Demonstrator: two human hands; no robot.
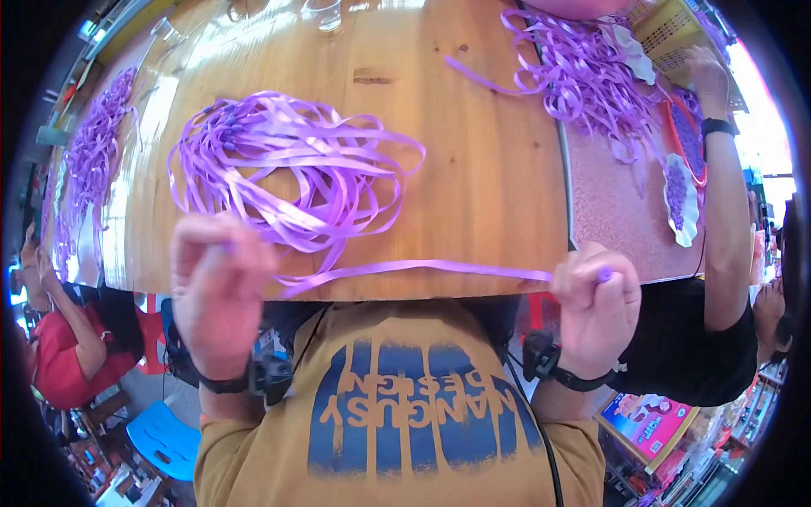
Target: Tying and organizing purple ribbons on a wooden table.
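Through the head camera I see a glossy wooden table (481, 186), brightest with glare toward its far left corner, where a clear cup (323, 14) stands near the far edge. A heap of purple ribbons (287, 169) lies looped on the left half of this surface, and one purple strand (422, 265) runs along the near edge. The right hand (598, 291), by the near right corner, is closed on that strand. My view of the left hand (220, 291) is blurred: its fingers curl over the near edge, just beside the heap, and I cannot tell whether they grip anything. Past the table's right edge I make out a speckled pink surface (612, 203) carrying more ribbons (591, 76) and a yellow basket (667, 38), with a co-worker's arm (725, 203) reaching over it. Off the left side sit a person in red (68, 355) and a blue stool (165, 444).
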